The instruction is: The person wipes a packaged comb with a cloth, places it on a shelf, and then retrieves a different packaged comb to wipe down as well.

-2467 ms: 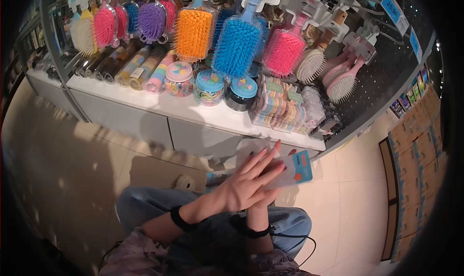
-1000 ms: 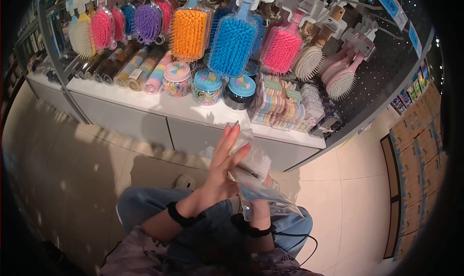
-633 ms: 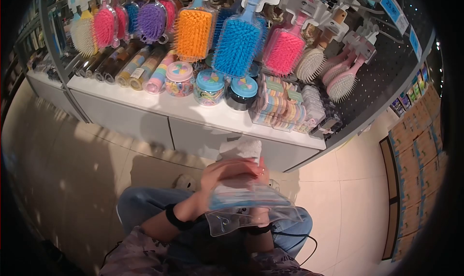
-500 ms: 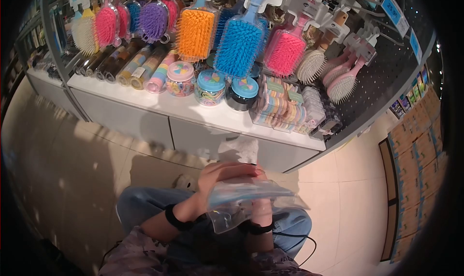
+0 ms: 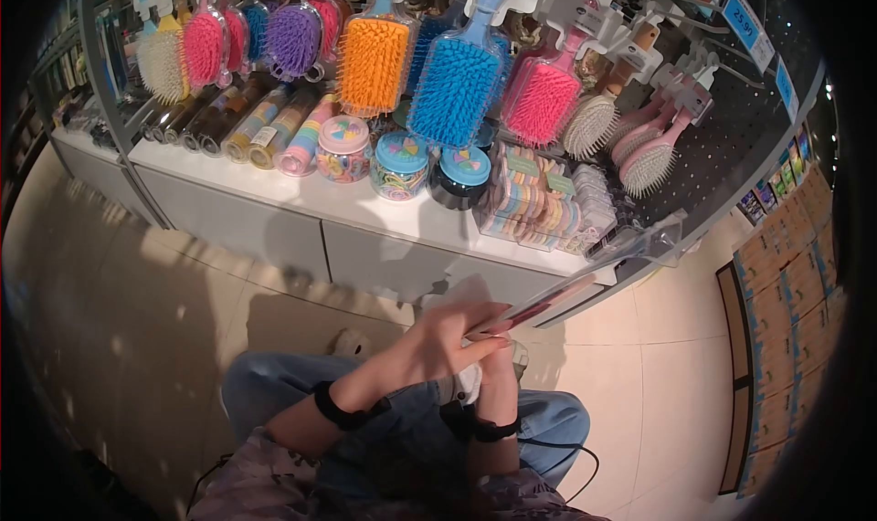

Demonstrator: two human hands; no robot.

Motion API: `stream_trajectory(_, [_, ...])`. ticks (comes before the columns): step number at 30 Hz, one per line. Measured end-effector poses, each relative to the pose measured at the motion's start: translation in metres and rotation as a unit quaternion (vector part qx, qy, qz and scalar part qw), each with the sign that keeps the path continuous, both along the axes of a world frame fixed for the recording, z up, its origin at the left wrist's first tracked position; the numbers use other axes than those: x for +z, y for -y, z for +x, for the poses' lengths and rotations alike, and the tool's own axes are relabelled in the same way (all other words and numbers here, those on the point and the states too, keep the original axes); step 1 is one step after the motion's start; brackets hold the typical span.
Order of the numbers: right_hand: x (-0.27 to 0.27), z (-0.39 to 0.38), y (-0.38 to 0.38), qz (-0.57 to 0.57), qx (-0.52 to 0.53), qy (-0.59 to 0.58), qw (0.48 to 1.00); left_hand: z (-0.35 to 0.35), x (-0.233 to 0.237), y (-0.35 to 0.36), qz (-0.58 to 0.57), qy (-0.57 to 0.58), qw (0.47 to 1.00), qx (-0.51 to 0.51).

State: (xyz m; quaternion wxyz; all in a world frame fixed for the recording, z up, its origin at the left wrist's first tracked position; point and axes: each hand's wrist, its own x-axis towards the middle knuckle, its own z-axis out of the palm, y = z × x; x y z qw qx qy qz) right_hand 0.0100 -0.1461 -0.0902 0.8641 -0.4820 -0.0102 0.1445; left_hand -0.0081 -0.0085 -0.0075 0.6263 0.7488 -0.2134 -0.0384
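Observation:
My left hand (image 5: pixel 434 338) is closed on a thin clear plastic packet (image 5: pixel 566 293), seen almost edge-on. It slants up and right past the shelf's front edge, with a dark reddish strip visible along it. My right hand (image 5: pixel 498 361) is just right of and partly under my left hand, its fingers bent up against the packet's near end. How firmly it grips is hidden by the left fingers. Black bands circle both wrists. Something white (image 5: pixel 470 384) shows between my forearms; I cannot make out what it is.
Hairbrushes, including a blue one (image 5: pixel 457 87) and an orange one (image 5: pixel 373 64), hang above the white shelf (image 5: pixel 365 209). Lidded jars (image 5: pixel 400 165) of hair ties and clear boxes (image 5: pixel 530 197) line its front. Cartons (image 5: pixel 790 311) are stacked at right. My bent knees are below.
The clear packet has swung from lying flat across my hands to pointing up and right, nearly edge-on. My left hand has moved right and turned, its fingers now over the right hand.

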Motion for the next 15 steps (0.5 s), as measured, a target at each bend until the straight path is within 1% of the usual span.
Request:
stream_trajectory(1, [0.000, 0.000, 0.001, 0.000, 0.000, 0.000, 1.000, 0.001, -0.002, 0.001, 0.000, 0.000, 1.000, 0.000])
stream_trajectory(3, [-0.002, 0.001, 0.001, 0.063, 0.003, 0.050, 0.997, 0.004, -0.010, 0.005, 0.017, 0.119, 0.992, 0.028])
stream_trajectory(4, [-0.012, 0.007, -0.002, 0.137, -0.009, -0.004, 0.991, 0.007, -0.011, 0.005, 0.018, 0.119, 0.992, 0.027])
stream_trajectory(6, [-0.011, 0.006, 0.002, 0.133, -0.001, 0.006, 0.991, 0.013, -0.012, 0.005, 0.036, 0.285, 0.949, 0.130])
stream_trajectory(7, [-0.001, 0.003, -0.001, 0.128, 0.006, 0.016, 0.992, 0.011, -0.012, 0.004, 0.037, 0.285, 0.949, 0.130])
stream_trajectory(8, [0.012, 0.001, -0.010, 0.051, -0.066, 0.024, 0.996, 0.007, -0.013, 0.004, -0.014, 0.148, 0.981, 0.126])
stream_trajectory(9, [0.013, 0.001, -0.010, 0.052, -0.066, 0.024, 0.996, 0.003, -0.015, 0.005, -0.064, 0.008, 0.991, 0.120])
stream_trajectory(10, [0.014, 0.002, -0.010, 0.039, -0.070, 0.043, 0.996, 0.005, -0.019, 0.008, -0.143, 0.017, 0.983, 0.116])
stream_trajectory(11, [0.014, 0.002, -0.010, 0.025, -0.074, 0.063, 0.995, 0.005, -0.021, 0.011, -0.143, 0.017, 0.983, 0.116])
stream_trajectory(12, [0.016, 0.001, -0.010, -0.015, -0.097, 0.084, 0.992, 0.003, -0.023, 0.013, -0.180, -0.006, 0.977, 0.111])
stream_trajectory(13, [0.015, 0.002, -0.010, -0.016, -0.097, 0.084, 0.992, 0.002, -0.022, 0.014, -0.216, -0.028, 0.970, 0.107])
stream_trajectory(14, [0.014, 0.003, -0.009, -0.047, -0.116, 0.101, 0.987, 0.003, -0.024, 0.014, -0.217, -0.028, 0.970, 0.107])
stream_trajectory(15, [0.013, 0.003, -0.009, -0.078, -0.134, 0.118, 0.981, 0.004, -0.026, 0.013, -0.165, -0.006, 0.980, 0.114])
